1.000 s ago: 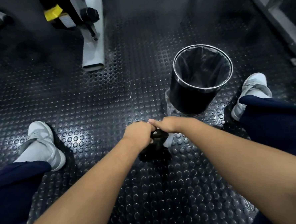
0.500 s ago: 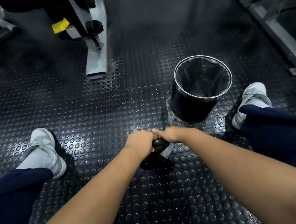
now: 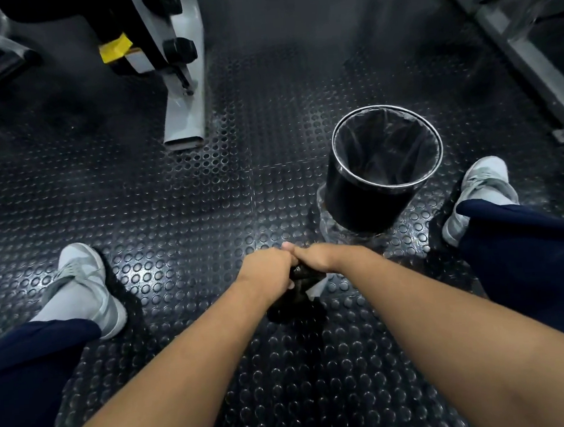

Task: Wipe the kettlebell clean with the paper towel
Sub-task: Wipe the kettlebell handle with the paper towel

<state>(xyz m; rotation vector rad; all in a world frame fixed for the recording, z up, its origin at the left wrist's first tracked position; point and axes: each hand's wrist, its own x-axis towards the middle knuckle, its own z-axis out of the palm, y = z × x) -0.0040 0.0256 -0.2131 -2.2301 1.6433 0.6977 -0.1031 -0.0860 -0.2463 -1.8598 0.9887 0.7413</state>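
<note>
Wiping looks mid-course: the left grip (image 3: 268, 273) curls round the kettlebell (image 3: 297, 298) top; the right grip (image 3: 316, 259) clutches the paper towel (image 3: 317, 288) against it; the body below both grips likely remains.

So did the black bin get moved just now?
No. The bin only looks lower in the picture because the camera tipped. It stands at the same spot next to the floor seam as before.

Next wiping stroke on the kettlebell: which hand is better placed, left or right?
Right. The paper towel pokes out from under the right hand, against the kettlebell. The left hand is curled over the kettlebell's top, likely steadying it, with no towel visible.
</note>
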